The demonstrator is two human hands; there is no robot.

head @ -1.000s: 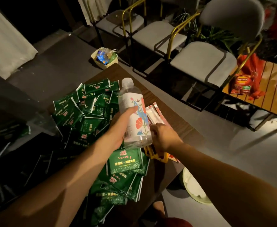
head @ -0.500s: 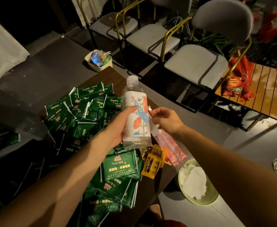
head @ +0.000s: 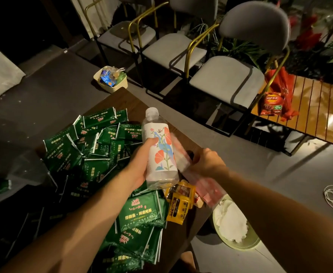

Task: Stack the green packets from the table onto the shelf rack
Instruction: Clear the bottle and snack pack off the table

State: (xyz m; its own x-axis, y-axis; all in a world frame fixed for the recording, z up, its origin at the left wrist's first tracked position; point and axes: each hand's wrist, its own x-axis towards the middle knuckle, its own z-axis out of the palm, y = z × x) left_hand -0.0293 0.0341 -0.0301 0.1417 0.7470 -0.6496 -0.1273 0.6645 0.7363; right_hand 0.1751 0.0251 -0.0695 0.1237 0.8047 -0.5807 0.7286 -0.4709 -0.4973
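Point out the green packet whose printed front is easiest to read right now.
The green packet lying face-up just below the bottle held in the left hand, beside the yellow packet. Its front is lit and unobstructed; the others overlap, tilt, or sit in shadow.

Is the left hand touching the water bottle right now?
Touching. The head view shows the left hand wrapped around the water bottle, thumb across the floral label, holding it above the green packets.

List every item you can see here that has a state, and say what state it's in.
Clear plastic bottle with flowered label: capped, upright, lifted in left hand grip.
Pink translucent packets: pinched by right hand.
Green foil packets: loose heap on brown wooden table, unstacked.
Yellow snack packet: lying flat on table.
Pale green bin: open, holding white tissue.
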